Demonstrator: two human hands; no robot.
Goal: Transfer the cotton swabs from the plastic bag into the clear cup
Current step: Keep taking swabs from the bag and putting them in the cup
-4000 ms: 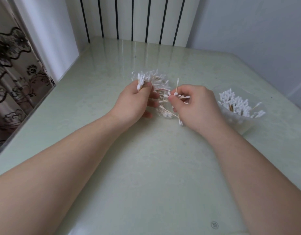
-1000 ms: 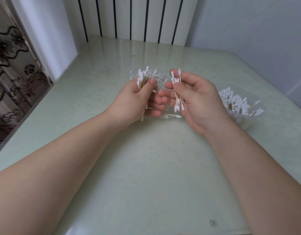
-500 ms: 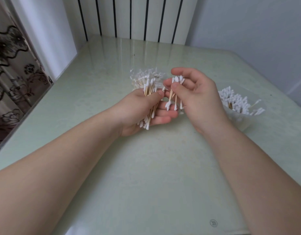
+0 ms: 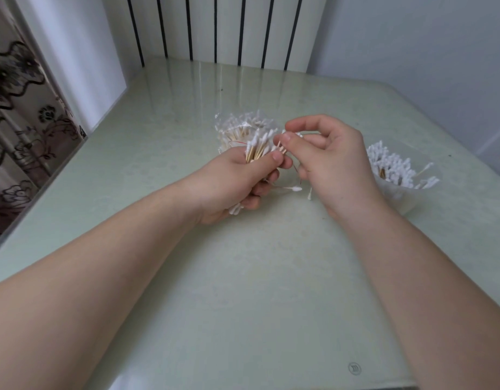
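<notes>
The left hand (image 4: 232, 181) holds a bundle of cotton swabs (image 4: 257, 146) upright above the middle of the surface (image 4: 243, 277), its fingers (image 4: 267, 177) curled round the sticks. The right hand (image 4: 333, 164) meets the bundle from the right, thumb and forefinger pinching a few swabs at its side. Just behind the left hand, toward the far edge, lies the plastic bag (image 4: 234, 126), holding other swabs. The clear cup (image 4: 398, 197) stands near the right edge, packed with swabs, white tips up. One loose swab (image 4: 292, 188) shows between the hands; I cannot tell whether it rests on the surface.
</notes>
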